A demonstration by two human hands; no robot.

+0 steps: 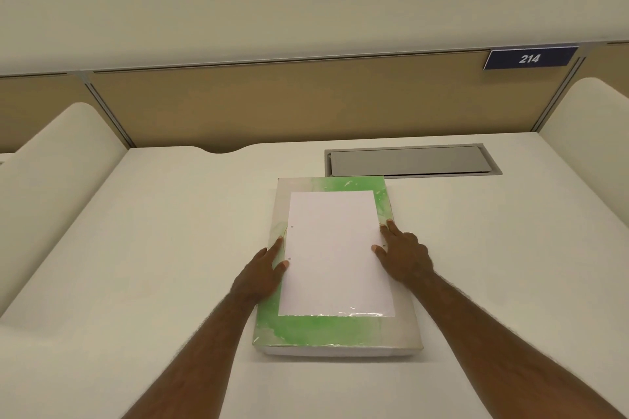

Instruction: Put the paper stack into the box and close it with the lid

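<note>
A flat box (326, 330) lies in the middle of the white desk, with its green-and-grey lid on it. A white paper stack (335, 252) with punched holes along its left edge rests on top of the lid. My left hand (262, 272) grips the stack's left edge, thumb on the top sheet. My right hand (405, 255) grips the right edge the same way. Whether the stack is lifted off the lid or still lies on it, I cannot tell.
A grey metal cable flap (412, 161) is set into the desk (170, 248) just behind the box. A tan partition (272, 102) with a blue sign "214" (529, 58) closes the back. Curved white dividers stand at left (58, 180) and right (592, 112).
</note>
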